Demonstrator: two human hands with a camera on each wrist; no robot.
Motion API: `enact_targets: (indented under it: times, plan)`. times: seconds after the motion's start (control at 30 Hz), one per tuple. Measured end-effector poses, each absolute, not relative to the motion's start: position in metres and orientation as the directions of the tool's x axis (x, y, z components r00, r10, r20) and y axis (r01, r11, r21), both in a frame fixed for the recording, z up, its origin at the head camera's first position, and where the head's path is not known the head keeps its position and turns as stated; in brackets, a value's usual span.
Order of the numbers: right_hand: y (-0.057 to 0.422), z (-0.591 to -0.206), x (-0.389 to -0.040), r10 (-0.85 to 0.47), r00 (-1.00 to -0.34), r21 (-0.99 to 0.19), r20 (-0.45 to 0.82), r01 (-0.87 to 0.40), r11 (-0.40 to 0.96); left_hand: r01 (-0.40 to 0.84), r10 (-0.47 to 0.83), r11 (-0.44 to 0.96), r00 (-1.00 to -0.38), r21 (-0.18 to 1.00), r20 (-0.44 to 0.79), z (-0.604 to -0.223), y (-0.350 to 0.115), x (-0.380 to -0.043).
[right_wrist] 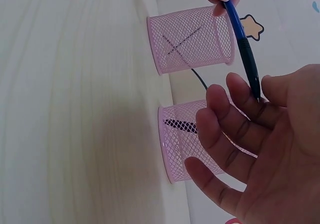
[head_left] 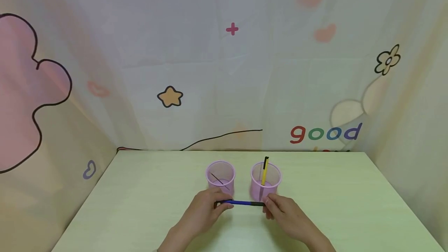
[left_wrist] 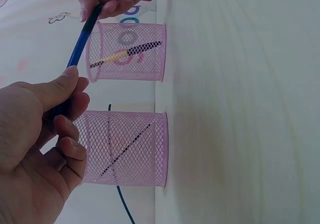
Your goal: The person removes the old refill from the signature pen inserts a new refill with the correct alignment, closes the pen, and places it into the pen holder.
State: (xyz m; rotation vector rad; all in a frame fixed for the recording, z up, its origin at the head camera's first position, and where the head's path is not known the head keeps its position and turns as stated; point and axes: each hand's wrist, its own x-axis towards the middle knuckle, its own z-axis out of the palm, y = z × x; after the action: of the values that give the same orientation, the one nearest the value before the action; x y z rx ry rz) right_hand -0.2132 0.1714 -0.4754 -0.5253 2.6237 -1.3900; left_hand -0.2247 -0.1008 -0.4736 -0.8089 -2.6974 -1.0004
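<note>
The blue pen (head_left: 240, 202) runs nearly sideways at the lower centre of the head view, just below the left cup (head_left: 225, 170) and right cup (head_left: 254, 192); the left hand (head_left: 204, 211) grips its left end, the right hand (head_left: 284, 214) pinches its tip.

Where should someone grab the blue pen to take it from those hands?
Pinch the blue pen mid-barrel, probably from above: it's slender and roughly level, with the left hand holding one end and the right hand the other, leaving the middle bare.
</note>
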Motion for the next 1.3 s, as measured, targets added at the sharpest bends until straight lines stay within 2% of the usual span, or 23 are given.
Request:
enact_targets:
  times: [0.63,1.3]
  plan:
    - [0.1687,-0.4781,-0.2142,-0.338,-0.941,-0.817,0.006,-0.199,0.541,0.519,0.425,0.603,-0.851,0.606,0.307,-0.4777,-0.1022,-0.2218]
    - [0.1646,-0.4737,-0.2136,-0.244,-0.969,-0.831,0.037,-0.166,0.532,0.598,0.453,0.6,-0.801,0.532,0.39,-0.477,-0.1024,-0.2245]
